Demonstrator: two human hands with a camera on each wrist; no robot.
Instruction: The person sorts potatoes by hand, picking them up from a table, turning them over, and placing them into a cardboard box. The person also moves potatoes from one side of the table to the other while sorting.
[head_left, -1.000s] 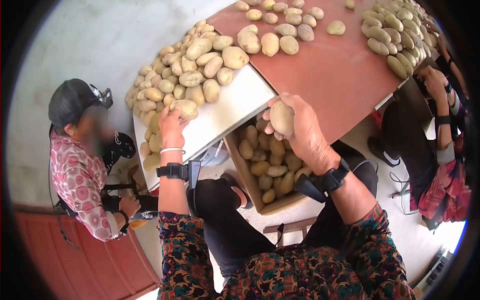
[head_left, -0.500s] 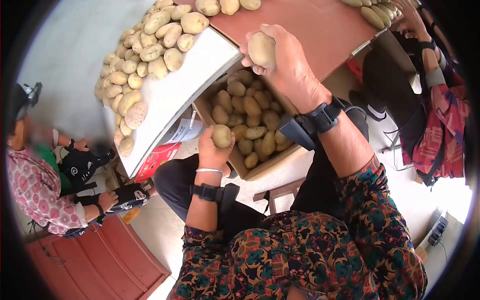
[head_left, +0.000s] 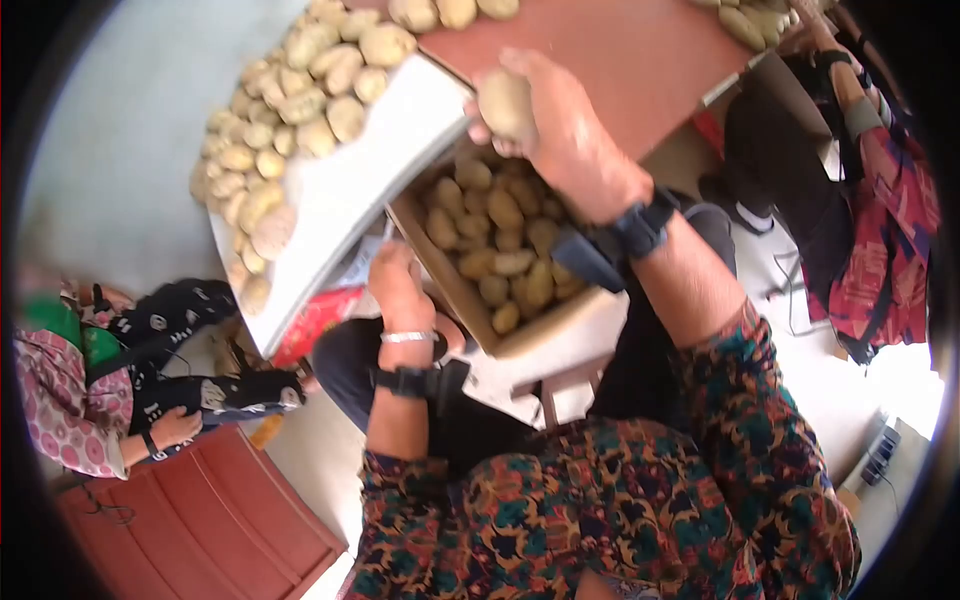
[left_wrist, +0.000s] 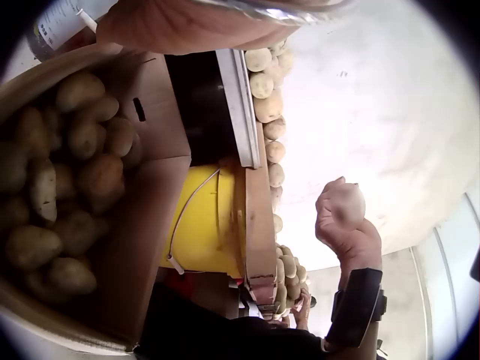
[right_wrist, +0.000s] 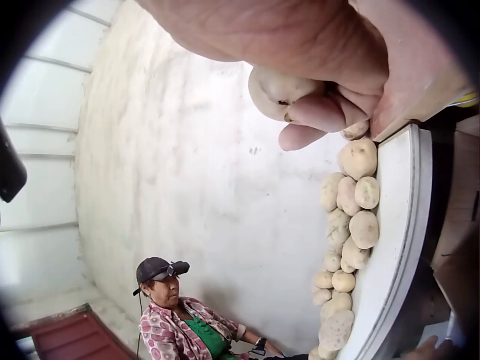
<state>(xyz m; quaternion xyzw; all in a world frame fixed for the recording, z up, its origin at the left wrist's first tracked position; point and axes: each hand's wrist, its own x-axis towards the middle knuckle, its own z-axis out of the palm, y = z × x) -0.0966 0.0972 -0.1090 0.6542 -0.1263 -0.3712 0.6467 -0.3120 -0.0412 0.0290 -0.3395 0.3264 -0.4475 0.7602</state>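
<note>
In the head view my right hand (head_left: 570, 135) holds a large pale potato (head_left: 505, 105) above the far side of the cardboard box (head_left: 450, 300). Fingers curl round this potato (right_wrist: 277, 91) in the right wrist view. My left hand (head_left: 400, 285) is low beside the box's left wall, back of the hand upward, near a labelled bucket (head_left: 362, 262). No potato shows in it; its fingers are blurred and partly hidden, so I cannot tell how they are closed. Several potatoes (head_left: 505, 210) lie inside the box.
A heap of potatoes (head_left: 300, 80) covers the left part of the white tabletop (head_left: 400, 130). The red-brown tabletop (head_left: 600, 60) adjoins it, with more potatoes at its far right. Seated people are on both sides. A yellow bucket (left_wrist: 202, 225) stands beyond the box.
My left hand took a potato off the heap, carried it down beside the box and turned over; that potato is out of sight now. The right hand keeps its potato. The head view has shifted.
</note>
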